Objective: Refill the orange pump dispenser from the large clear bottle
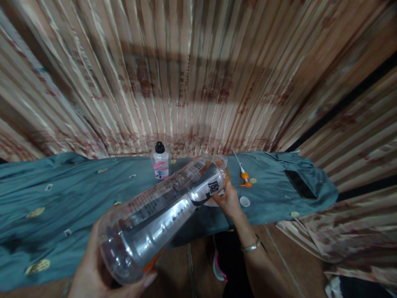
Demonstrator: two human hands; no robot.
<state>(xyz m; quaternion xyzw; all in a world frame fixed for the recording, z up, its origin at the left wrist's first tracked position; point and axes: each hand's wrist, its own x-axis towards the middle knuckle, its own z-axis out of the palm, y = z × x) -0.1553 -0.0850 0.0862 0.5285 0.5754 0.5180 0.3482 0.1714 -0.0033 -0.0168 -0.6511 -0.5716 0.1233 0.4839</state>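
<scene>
A large clear plastic bottle (161, 217) with a printed label slants across the middle of the view, one end close to me and the other pointing away to the right. My left hand (105, 269) is closed around the near end, thumb along its lower side. At the far end my right hand (228, 198) grips the bottle from below, its fingers partly hidden behind it. Some orange shows at both ends. A pump head (245, 177), orange and white with a long tube, lies right of the bottle. Near my right wrist sits a small white cap (245, 201).
A small clear bottle (161, 163) with a black cap and pink label stands at the back of the cloth-covered table (93, 198). A dark phone (299, 184) lies at the right. Behind the table hangs a pleated curtain (173, 82). A pale disc-like thing is partly hidden under my right hand.
</scene>
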